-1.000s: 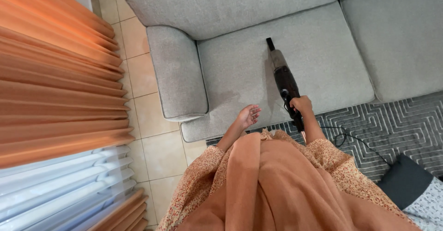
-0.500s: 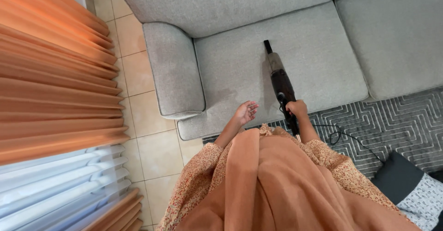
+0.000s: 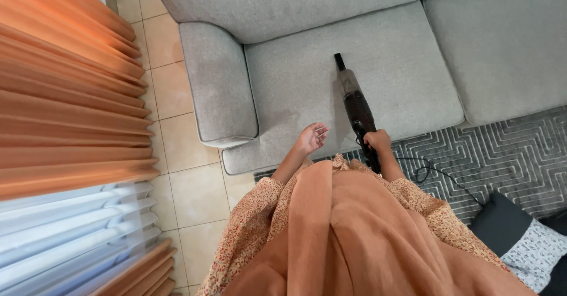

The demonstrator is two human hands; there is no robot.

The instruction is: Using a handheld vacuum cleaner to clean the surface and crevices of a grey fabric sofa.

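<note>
Right hand: the right hand is closed around the handle of a handheld vacuum; the fingers wrap the grip at the near end of the tool, close to the front edge of the seat.
Left hand: the left hand holds nothing; fingers loosely spread and slightly curled, palm turned up and inward; it hovers over the front edge of the seat cushion, to the left of the vacuum and apart from it.
Vacuum: dark, long and slim; it lies tilted across the grey seat cushion, its narrow nozzle pointing away from the person towards the back cushion; the nozzle tip rests on the fabric near the middle of the seat.
Cord: a thin black cord loops from the handle end down over the patterned rug.
Sofa: light grey; a rounded armrest sits to the left of the seat; a second seat cushion lies to the right.
Surroundings: beige floor tiles left of the sofa; orange pleated curtain along the left edge; a dark pillow at the lower right on the rug.
Person: an orange garment with flowered sleeves fills the bottom of the view.
</note>
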